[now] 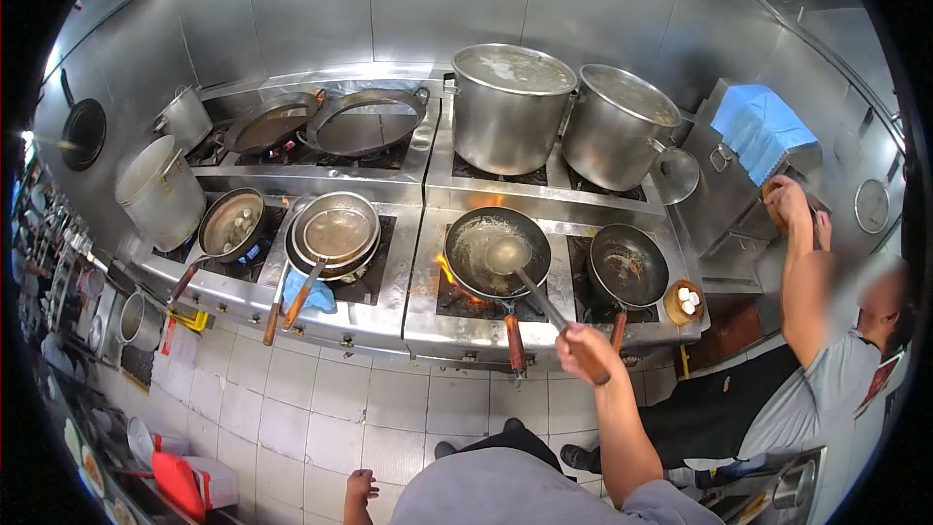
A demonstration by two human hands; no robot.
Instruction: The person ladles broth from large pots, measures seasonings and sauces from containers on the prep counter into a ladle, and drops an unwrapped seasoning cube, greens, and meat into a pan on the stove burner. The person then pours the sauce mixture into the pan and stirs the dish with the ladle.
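My right hand point(586, 354) is closed round the wooden handle of a metal ladle point(509, 255). The ladle's bowl is inside a dark frying pan point(476, 233), over a pale, frothy liquid. Orange flames rise at the left side of this pan, and its wooden handle points toward me. Low at my side, away from the stove, hangs my left hand point(362, 486) with its fingers curled in; whether anything is in it cannot be made out. A second dark pan point(643, 277) sits on the burner to the right.
Two large steel pots point(513, 122) point(612, 141) stand behind the pans. A co-worker point(807, 389) at the right reaches toward a metal cabinet point(729, 175). Farther left are strainers point(335, 231), a pan with pale round pieces point(233, 224) and two wide woks. White items fill a small container point(677, 309).
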